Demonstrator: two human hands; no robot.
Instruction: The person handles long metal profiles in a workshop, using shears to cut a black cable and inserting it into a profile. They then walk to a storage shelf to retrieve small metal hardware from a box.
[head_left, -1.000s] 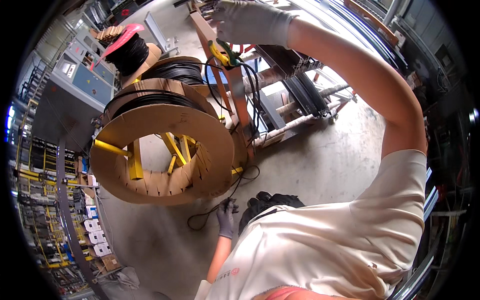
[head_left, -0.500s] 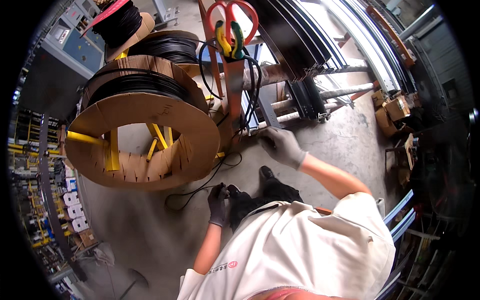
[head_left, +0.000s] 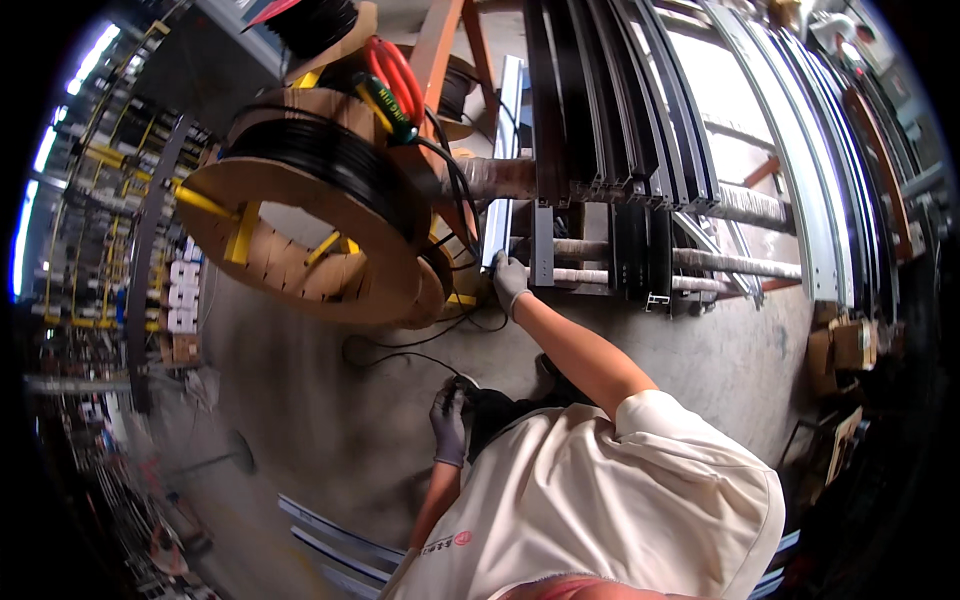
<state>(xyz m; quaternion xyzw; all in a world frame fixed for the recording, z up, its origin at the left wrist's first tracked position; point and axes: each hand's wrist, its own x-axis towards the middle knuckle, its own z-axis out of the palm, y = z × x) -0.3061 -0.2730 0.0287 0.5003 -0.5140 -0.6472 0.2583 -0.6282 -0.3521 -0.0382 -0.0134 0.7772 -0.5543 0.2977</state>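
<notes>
My left hand, in a grey glove, is closed low in front of my body, its fingers on a thin black cord that loops across the floor. My right hand, also gloved, reaches forward to the lower end of a silver profile. Its fingers are curled there, close to hanging black cord; what lies in them is hidden. Left of it stands a big cardboard reel wound with black cord. Red-handled scissors and a yellow-green handled tool sit on the orange post beside the reel.
Black profiles lie across wrapped rack bars ahead. Pale long profiles rest farther right. Cardboard boxes stand at the right. More profiles lie at lower left. A yellow stand shows through the reel.
My right hand has moved forward and left to the silver profile's lower end. The view has turned, bringing more of the rack in. My left hand stays low by the cord.
</notes>
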